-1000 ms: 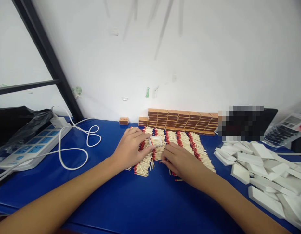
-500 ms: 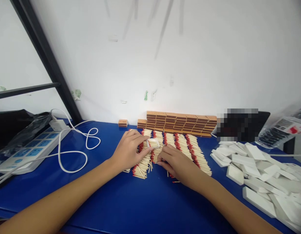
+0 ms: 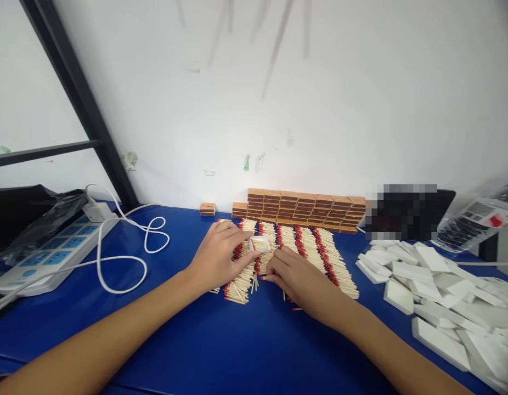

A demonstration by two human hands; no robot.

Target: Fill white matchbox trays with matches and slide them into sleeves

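My left hand (image 3: 221, 252) grips a small white matchbox tray (image 3: 265, 248) by its left end, between thumb and fingers. A few matches lie inside the tray. Just to its right and a little nearer me, my right hand (image 3: 293, 271) is closed in a pinch. A red match head (image 3: 263, 278) pokes out at its fingertips, while the rest of that match is hidden. Under and around both hands, rows of red-headed matches (image 3: 334, 258) spread over the blue table (image 3: 246, 351).
Brown matchboxes (image 3: 303, 207) stand stacked along the wall, with a single matchbox (image 3: 207, 209) farther left. White trays (image 3: 439, 285) are heaped at right, near a dark screen (image 3: 443, 211) and plastic bottle (image 3: 468, 222). A power strip (image 3: 56, 252) and white cable (image 3: 101, 249) occupy the left.
The tray in my left hand has tipped slightly and shows more of its inside. My right hand has barely moved, and a red match head now shows at its fingertips.
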